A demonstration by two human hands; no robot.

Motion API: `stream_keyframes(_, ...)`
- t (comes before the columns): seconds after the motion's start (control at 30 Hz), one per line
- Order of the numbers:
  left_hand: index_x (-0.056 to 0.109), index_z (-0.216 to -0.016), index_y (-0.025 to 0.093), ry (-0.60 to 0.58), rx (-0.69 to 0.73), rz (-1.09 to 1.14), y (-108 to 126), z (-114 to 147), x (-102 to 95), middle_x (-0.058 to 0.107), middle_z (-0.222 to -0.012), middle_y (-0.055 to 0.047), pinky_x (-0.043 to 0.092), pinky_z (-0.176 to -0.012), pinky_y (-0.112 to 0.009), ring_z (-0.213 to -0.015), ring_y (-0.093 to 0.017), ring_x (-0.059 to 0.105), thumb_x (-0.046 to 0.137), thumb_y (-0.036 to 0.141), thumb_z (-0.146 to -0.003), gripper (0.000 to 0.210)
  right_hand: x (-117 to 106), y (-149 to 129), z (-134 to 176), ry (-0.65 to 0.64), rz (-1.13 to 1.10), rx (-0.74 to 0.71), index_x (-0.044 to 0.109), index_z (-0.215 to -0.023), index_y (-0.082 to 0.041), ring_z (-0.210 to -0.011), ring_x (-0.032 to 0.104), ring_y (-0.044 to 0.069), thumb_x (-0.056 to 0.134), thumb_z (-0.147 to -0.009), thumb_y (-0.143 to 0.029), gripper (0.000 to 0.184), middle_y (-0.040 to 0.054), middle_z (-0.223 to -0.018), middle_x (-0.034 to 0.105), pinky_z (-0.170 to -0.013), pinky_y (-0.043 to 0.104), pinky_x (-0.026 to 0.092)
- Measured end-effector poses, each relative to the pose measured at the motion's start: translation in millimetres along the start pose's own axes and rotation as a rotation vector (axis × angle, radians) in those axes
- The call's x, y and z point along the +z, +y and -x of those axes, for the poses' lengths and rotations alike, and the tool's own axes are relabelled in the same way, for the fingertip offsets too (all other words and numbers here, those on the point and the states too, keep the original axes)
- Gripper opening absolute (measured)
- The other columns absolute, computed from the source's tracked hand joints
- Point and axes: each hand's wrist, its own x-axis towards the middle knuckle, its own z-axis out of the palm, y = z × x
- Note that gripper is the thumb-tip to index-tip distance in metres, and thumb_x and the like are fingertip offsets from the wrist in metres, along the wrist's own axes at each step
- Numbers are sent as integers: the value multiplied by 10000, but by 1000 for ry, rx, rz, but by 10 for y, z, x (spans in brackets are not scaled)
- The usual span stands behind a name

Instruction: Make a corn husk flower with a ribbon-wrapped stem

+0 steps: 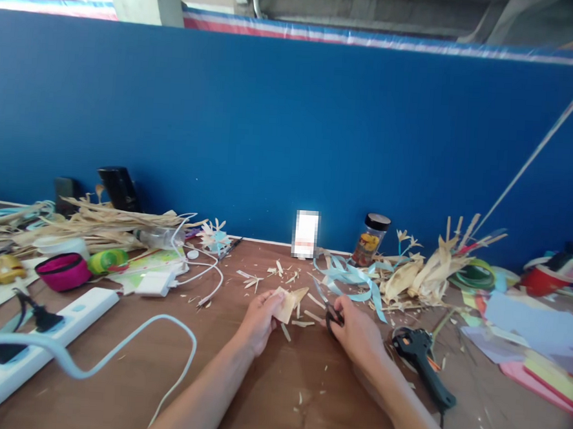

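Note:
My left hand [261, 318] pinches a pale, dry corn husk piece [287, 306] a little above the brown table [275, 395]. Close by on the right, my right hand [357, 327] grips a pair of black-handled scissors [334, 317], whose blades point up and left toward the husk without touching it. Whether the blades are parted is hard to make out. Cut husk scraps [279, 269] lie scattered around both hands. Light blue ribbon [348, 278] curls on the table just beyond the scissors.
A black glue gun [425, 365] lies right of my right forearm, near coloured paper [534, 330]. A lidded jar [370, 240] and husk bundle [421, 274] stand behind. Leftward are a white power strip [50, 349], charger [155, 283], cables and dry husks [101, 222]. A blue partition [282, 123] closes the back.

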Motion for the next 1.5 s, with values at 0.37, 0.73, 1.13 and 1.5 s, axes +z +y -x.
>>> stream_keyframes(0.37, 641, -854, 124, 14, 205, -182, -85, -5, -7, 656, -716, -37, 434, -598, -217, -628, -123, 571, 669, 281, -616, 287, 36, 143, -75, -14, 52, -86, 464, -1131, -175, -923, 543, 220, 485, -758, -274, 386, 91, -1008, 601, -759, 289, 362)
stream_keyframes(0.73, 584, -767, 122, 24, 145, -229, -126, 10, 21, 620, -646, -21, 434, -492, -207, -538, -108, 549, 661, 329, -617, 267, -35, 111, -71, 202, 132, -175, 667, -760, -203, -853, 503, 222, 477, -777, -268, 202, 92, -981, 554, -779, 342, 345)
stream_keyframes(1.13, 560, -672, 132, -75, 270, -423, -203, 107, 106, 497, -518, 36, 359, -393, -164, -424, -64, 417, 566, 398, -698, 267, 211, -284, 61, 35, -774, -102, 510, -699, -162, -504, 472, 104, 488, -783, -406, 259, -20, -554, 510, -465, 192, 361)
stream_keyframes(1.5, 582, -730, 141, 69, 411, -654, -147, 157, 133, 494, -497, 31, 342, -420, -184, -437, -96, 448, 415, 403, -792, 317, 274, -276, 37, -22, -905, -67, 534, -764, -167, -467, 450, 91, 415, -817, -403, 269, -32, -556, 475, -423, 183, 374)
